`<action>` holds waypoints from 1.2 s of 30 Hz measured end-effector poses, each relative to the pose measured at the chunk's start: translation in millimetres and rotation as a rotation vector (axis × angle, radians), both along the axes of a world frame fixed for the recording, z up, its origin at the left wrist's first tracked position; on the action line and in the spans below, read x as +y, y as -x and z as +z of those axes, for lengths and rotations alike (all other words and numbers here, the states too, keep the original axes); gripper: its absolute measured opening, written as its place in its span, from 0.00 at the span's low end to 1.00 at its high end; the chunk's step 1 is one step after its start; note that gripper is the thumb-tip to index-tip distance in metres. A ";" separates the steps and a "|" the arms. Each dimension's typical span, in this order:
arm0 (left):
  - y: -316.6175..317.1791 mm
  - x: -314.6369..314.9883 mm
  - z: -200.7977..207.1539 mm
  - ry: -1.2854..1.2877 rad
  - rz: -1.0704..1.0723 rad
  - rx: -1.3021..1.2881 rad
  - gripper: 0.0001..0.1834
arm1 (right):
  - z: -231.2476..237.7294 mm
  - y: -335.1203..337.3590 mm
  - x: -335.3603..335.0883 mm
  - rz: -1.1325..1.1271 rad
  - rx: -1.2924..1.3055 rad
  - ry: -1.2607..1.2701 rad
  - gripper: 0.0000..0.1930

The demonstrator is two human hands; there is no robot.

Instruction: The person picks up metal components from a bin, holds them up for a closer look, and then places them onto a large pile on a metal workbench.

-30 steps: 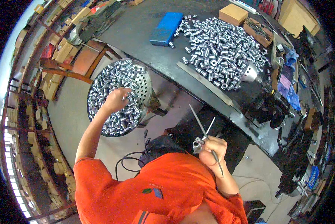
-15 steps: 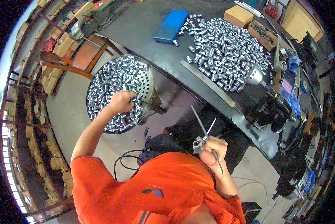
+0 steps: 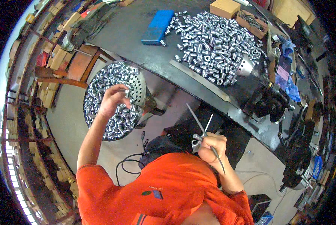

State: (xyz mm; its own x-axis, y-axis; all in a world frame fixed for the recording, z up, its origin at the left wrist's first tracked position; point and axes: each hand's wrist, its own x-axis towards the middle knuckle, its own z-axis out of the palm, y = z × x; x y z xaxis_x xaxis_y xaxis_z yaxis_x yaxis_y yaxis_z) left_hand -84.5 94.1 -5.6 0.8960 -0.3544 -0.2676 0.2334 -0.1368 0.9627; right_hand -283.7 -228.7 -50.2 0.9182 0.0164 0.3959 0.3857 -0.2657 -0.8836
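My left hand (image 3: 114, 100) hovers over a round perforated metal pan (image 3: 139, 81) heaped with small shiny metal bushings (image 3: 116, 127). Its thumb and fingers are apart, and I see nothing held between them. In front of my body, my right hand (image 3: 213, 147) is closed round a thin, dark, tapered file (image 3: 196, 117), which sticks out on both sides of the fist. A few metal bushings (image 3: 196, 141) show at the fingers of that same hand. Beside the file a thin white rod (image 3: 210, 123) points up; whether the hand holds it I cannot tell.
On the dark workbench (image 3: 138, 54) lies a large pile of bushings (image 3: 209, 48), with a blue box (image 3: 157, 28) to its left. A flat metal bar (image 3: 199, 80) runs along the front. A perforated metal cone (image 3: 246, 66) and a dark machine (image 3: 267, 99) stand right. A wooden chair (image 3: 81, 63) stands beyond the pan.
My left hand has opened from a closed grip among the bushings and lifted slightly. My right hand keeps the file in nearly the same place. The whole view has shifted a little.
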 end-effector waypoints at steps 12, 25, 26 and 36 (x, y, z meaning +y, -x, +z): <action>45.4 -104.3 -17.7 0.417 -0.305 0.382 0.12 | 19.3 -12.3 -1.7 0.080 0.048 -0.026 0.14; 57.9 -125.9 -22.2 0.266 -0.327 0.481 0.16 | 7.0 -32.5 -0.9 0.093 0.216 -0.029 0.12; 58.1 -126.8 -21.3 0.213 -0.388 0.408 0.14 | 7.5 -32.9 0.4 0.084 0.221 -0.027 0.12; 62.5 -136.7 -3.5 -0.208 -0.774 -0.249 0.12 | 5.6 -27.5 5.3 0.050 0.248 0.028 0.09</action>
